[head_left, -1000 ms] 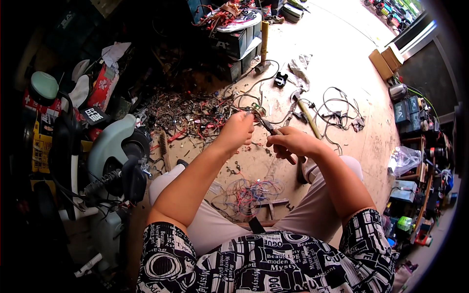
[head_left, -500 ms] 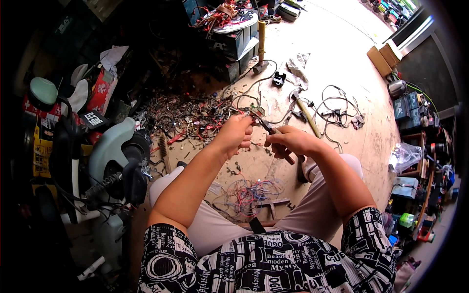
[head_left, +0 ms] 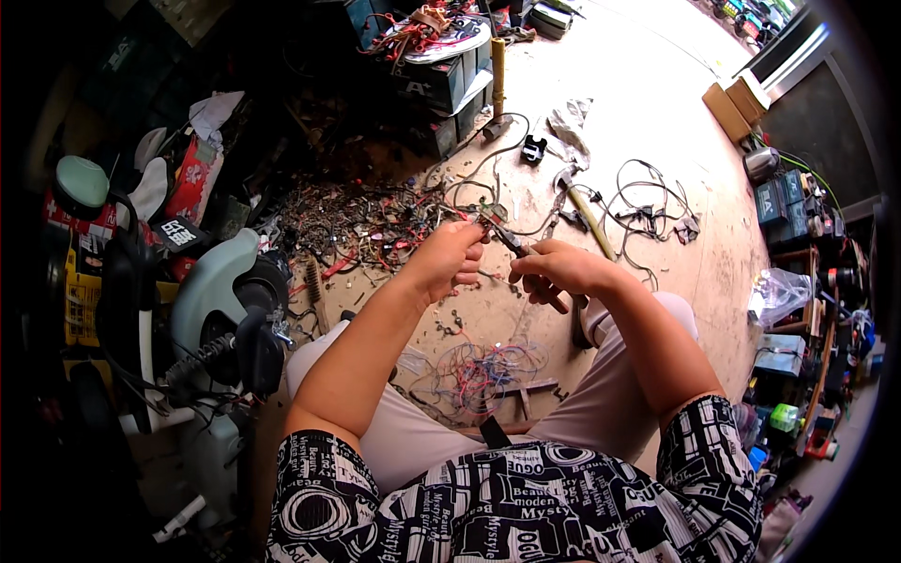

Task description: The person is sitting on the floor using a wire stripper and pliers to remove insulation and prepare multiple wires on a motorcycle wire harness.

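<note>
My right hand (head_left: 549, 274) grips a pair of pliers (head_left: 514, 246), with the jaws angled up-left toward my left hand (head_left: 449, 258). My left hand is closed, pinching something small at the jaw tips, perhaps a wire end; it is too small to make out. Just beyond the fingertips is a small greenish piece (head_left: 492, 212) with dark cables around it. Behind lies a heap of wire scraps and small bits (head_left: 347, 216). A tangle of red and blue wires (head_left: 469, 375) lies between my legs.
At left stand a grey-green scooter-like body (head_left: 197, 291) and piled parts. Stacked batteries (head_left: 446, 80) sit at the back. A hammer (head_left: 591, 216), a looped cable (head_left: 648, 174) and a black plastic part (head_left: 533, 148) lie on the floor. Cartons (head_left: 727, 113) and a cluttered shelf (head_left: 817, 338) line the right.
My left hand has moved slightly down and to the left, its fingers curled a little differently. The pliers in my right hand have shifted only slightly.
</note>
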`<state>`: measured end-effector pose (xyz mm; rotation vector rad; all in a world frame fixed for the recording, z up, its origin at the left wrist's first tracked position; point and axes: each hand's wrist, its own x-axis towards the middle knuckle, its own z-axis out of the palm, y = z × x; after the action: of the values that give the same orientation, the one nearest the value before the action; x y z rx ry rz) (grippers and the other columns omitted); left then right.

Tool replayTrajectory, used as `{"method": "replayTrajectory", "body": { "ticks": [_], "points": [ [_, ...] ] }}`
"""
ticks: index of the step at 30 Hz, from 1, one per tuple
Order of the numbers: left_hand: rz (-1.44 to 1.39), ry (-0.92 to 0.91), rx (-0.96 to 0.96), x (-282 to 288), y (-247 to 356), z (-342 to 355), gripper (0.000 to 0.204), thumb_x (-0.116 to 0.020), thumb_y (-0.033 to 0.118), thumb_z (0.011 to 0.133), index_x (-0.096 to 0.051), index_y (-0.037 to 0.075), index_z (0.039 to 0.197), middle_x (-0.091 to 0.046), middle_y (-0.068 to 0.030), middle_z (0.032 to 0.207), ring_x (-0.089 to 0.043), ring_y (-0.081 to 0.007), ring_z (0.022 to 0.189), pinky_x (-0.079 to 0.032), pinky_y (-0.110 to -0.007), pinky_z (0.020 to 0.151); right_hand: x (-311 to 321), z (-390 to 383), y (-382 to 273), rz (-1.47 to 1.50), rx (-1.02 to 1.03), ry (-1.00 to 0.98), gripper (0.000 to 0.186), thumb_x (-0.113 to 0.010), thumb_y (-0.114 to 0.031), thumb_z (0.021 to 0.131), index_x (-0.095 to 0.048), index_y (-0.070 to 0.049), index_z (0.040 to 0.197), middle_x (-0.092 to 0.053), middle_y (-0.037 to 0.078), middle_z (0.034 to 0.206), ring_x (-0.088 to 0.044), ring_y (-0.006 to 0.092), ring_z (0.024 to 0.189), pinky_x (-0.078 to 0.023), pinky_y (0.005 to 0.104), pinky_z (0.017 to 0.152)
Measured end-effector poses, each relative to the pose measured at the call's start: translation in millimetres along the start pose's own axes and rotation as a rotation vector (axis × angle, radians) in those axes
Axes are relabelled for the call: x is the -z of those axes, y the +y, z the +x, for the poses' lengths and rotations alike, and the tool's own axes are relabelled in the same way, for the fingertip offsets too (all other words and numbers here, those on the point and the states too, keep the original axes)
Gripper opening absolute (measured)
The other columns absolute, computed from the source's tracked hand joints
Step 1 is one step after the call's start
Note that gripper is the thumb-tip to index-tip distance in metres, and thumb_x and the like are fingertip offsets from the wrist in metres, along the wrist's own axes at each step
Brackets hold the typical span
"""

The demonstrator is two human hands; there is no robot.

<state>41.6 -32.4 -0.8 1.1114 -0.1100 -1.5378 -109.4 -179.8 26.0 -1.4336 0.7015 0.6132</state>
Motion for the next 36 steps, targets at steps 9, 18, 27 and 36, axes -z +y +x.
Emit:
{"method": "replayTrajectory", "body": {
  "ticks": [9,18,27,36],
  "points": [
    [-0.044,0.003,0.058,-11,8,-6,0.019,-0.042,0.016,0.097,-0.039,0.012,0.078,-0.033,0.0061,0.06,-0.026,-0.004,0.046,-0.024,-0.021,0.04,-3,1,0,-0.025,0.094,0.041,0.028,-0.052,-0.027,0.09,-0.054,0.0,0.082,-0.054,0.006,0.067,-0.053,0.0138,0.053,-0.044,0.0299,0.039],
    [-0.144,0.015,0.109,-5,9,-7,0.019,-0.041,0.015,0.097,-0.04,0.012,0.078,-0.033,0.0063,0.059,-0.026,-0.0041,0.045,-0.024,-0.02,0.04,-2,1,-3,-0.046,0.107,0.043,0.029,-0.054,-0.022,0.091,-0.061,0.005,0.092,-0.056,0.005,0.063,-0.057,0.0128,0.056,-0.046,0.0262,0.051],
    [-0.253,-0.094,0.203,2,12,-6,0.016,-0.04,0.017,0.097,-0.044,0.009,0.083,-0.032,0.0076,0.058,-0.025,-0.0039,0.045,-0.023,-0.02,0.039,0,1,-2,-0.077,0.142,0.041,0.027,-0.055,-0.023,0.09,-0.063,0.003,0.09,-0.054,0.001,0.062,-0.056,0.0111,0.054,-0.044,0.0249,0.049],
    [-0.23,-0.157,0.26,7,14,-8,0.019,-0.037,0.017,0.098,-0.048,0.006,0.088,-0.031,0.009,0.054,-0.025,-0.0023,0.043,-0.022,-0.018,0.037,-2,-8,-9,-0.143,0.099,0.063,0.025,-0.056,-0.025,0.09,-0.065,-0.002,0.094,-0.052,0.0,0.064,-0.053,0.0088,0.054,-0.041,0.024,0.046]
  ]
}}
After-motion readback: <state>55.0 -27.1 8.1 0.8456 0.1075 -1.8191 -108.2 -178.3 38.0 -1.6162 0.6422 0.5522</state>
